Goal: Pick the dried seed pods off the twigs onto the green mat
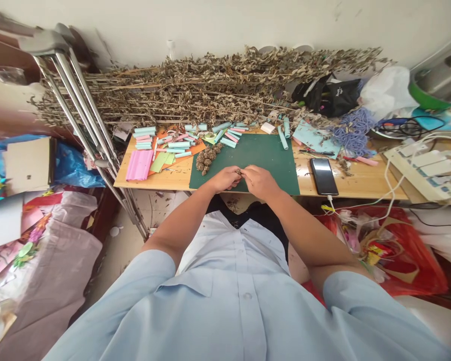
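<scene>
My left hand and my right hand meet over the front edge of a green mat. Both are closed, fingertips together around a small brown piece that looks like dried plant matter. Most of it is hidden by the fingers. A pile of brown, knobbly dried balls lies on the mat's left part, just beyond my left hand. Blue and pink paper rolls are scattered behind and left of the pile.
Dried leafy stalks stretch along the wall. A phone on a cable lies right of the mat, near a power strip and purple cord. Metal crutches lean at the left. A red bag sits below the table's right side.
</scene>
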`<state>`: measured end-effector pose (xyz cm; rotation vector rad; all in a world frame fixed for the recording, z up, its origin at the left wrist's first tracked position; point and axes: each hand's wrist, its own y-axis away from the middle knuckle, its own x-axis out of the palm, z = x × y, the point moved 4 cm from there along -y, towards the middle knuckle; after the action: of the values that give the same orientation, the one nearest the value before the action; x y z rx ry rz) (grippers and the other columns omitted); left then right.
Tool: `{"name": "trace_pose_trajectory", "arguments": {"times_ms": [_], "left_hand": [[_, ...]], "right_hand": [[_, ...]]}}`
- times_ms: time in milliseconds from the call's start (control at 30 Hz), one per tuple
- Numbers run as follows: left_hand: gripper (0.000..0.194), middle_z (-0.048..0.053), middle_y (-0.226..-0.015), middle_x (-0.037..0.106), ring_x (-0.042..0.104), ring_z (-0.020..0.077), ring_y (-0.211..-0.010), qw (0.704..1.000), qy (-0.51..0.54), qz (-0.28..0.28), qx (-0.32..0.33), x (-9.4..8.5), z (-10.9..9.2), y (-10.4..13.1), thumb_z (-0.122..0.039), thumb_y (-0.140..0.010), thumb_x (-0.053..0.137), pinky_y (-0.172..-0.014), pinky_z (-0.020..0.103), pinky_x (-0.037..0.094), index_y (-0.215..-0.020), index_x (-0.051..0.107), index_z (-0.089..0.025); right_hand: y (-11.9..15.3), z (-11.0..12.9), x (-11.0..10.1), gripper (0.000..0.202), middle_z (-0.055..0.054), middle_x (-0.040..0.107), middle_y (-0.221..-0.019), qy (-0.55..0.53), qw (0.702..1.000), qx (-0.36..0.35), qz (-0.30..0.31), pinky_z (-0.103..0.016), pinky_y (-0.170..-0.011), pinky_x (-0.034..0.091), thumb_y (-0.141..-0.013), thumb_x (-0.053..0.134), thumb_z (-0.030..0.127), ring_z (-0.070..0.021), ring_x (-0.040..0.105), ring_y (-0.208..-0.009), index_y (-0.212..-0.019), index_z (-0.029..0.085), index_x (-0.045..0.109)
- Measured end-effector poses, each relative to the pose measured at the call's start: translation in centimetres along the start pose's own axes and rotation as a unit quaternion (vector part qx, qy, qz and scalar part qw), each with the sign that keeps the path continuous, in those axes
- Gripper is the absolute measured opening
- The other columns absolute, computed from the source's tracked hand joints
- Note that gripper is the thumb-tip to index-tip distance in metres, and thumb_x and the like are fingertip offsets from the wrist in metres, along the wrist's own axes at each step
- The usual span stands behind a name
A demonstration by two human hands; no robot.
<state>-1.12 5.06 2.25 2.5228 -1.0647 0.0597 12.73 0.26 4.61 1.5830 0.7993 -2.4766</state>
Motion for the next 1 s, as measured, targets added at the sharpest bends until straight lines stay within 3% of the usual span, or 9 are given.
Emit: {"name": "trace_pose_trajectory", "arguments": {"times_ms": [133, 233, 400, 533, 600, 767, 867, 1000], "left_hand": [[0.018, -0.007, -0.064, 0.032, 0.027, 0.0034, -0.043, 1.000, -0.013, 0.007, -0.004, 0.0, -0.1, 0.0, -0.016, -0.074, 0.056, -0.041, 0.019, 0.014, -0.077, 0.038, -0.021], [0.019, -0.008, -0.062, 0.030, 0.026, 0.0034, -0.042, 1.000, -0.007, 0.008, -0.012, -0.1, -0.2, 0.0, -0.016, -0.074, 0.056, -0.041, 0.018, 0.014, -0.077, 0.038, -0.021], [0.019, -0.007, -0.063, 0.036, 0.027, 0.0033, -0.042, 1.000, 0.007, 0.014, -0.011, -0.2, -0.1, -0.1, -0.018, -0.075, 0.059, -0.041, 0.018, 0.014, -0.078, 0.041, -0.021], [0.015, -0.005, -0.065, 0.041, 0.028, 0.0030, -0.042, 1.000, 0.001, 0.014, 0.000, -0.2, 0.0, -0.1, -0.019, -0.076, 0.060, -0.041, 0.018, 0.014, -0.080, 0.046, -0.020], [0.015, -0.006, -0.065, 0.041, 0.029, 0.0031, -0.043, 1.000, -0.001, 0.010, 0.000, -0.2, 0.0, -0.2, -0.019, -0.076, 0.061, -0.041, 0.017, 0.015, -0.081, 0.046, -0.020], [0.021, -0.007, -0.064, 0.036, 0.029, 0.0034, -0.043, 1.000, -0.004, 0.004, -0.002, -0.1, 0.0, -0.2, -0.019, -0.076, 0.060, -0.041, 0.018, 0.014, -0.079, 0.040, -0.021], [0.020, -0.007, -0.063, 0.036, 0.029, 0.0036, -0.044, 1.000, -0.023, -0.004, -0.008, 0.1, -0.2, 0.1, -0.018, -0.076, 0.060, -0.042, 0.018, 0.015, -0.079, 0.040, -0.021], [0.018, -0.007, -0.062, 0.036, 0.029, 0.0040, -0.045, 0.999, -0.038, -0.007, -0.013, 0.2, -0.4, 0.2, -0.015, -0.074, 0.058, -0.042, 0.018, 0.016, -0.079, 0.041, -0.021]], "right_hand": [[-0.3, -0.2, 0.4, 0.025, -0.011, 0.068, -0.089, 0.051, 0.999, -0.007, 0.015, -0.034, -0.076, 0.046, -0.096, 0.046, 0.017, -0.0228, 0.060, -0.082, -0.089, 0.017, 0.069], [-0.5, -0.2, 0.9, 0.021, -0.010, 0.068, -0.083, 0.041, 0.999, 0.020, -0.018, -0.033, -0.075, 0.045, -0.092, 0.050, 0.017, -0.0218, 0.059, -0.078, -0.080, 0.018, 0.067], [0.0, -1.1, 1.7, 0.016, -0.005, 0.069, -0.077, -0.121, 0.976, 0.140, -0.114, -0.032, -0.072, 0.049, -0.088, 0.054, 0.021, -0.0195, 0.062, -0.073, -0.080, 0.021, 0.068], [0.6, -1.7, 2.2, 0.019, -0.002, 0.070, -0.075, -0.251, 0.935, 0.219, -0.120, -0.033, -0.070, 0.054, -0.092, 0.055, 0.031, -0.0193, 0.065, -0.070, -0.086, 0.022, 0.071], [0.5, -1.4, 1.8, 0.021, -0.003, 0.071, -0.077, -0.230, 0.945, 0.204, -0.115, -0.035, -0.076, 0.055, -0.093, 0.054, 0.031, -0.0202, 0.066, -0.075, -0.086, 0.022, 0.072], [0.1, -0.3, 0.4, 0.027, -0.010, 0.074, -0.099, -0.119, 0.987, 0.079, -0.075, -0.038, -0.091, 0.053, -0.099, 0.046, 0.028, -0.0237, 0.066, -0.097, -0.099, 0.021, 0.072], [0.0, -0.2, 0.1, 0.027, -0.012, 0.073, -0.104, -0.071, 0.996, 0.046, -0.033, -0.036, -0.088, 0.052, -0.099, 0.044, 0.022, -0.0237, 0.065, -0.097, -0.102, 0.019, 0.071], [-0.4, -0.1, 0.3, 0.026, -0.011, 0.071, -0.089, 0.004, 0.999, 0.038, -0.002, -0.035, -0.079, 0.048, -0.097, 0.045, 0.019, -0.0228, 0.062, -0.084, -0.086, 0.018, 0.069]]}}
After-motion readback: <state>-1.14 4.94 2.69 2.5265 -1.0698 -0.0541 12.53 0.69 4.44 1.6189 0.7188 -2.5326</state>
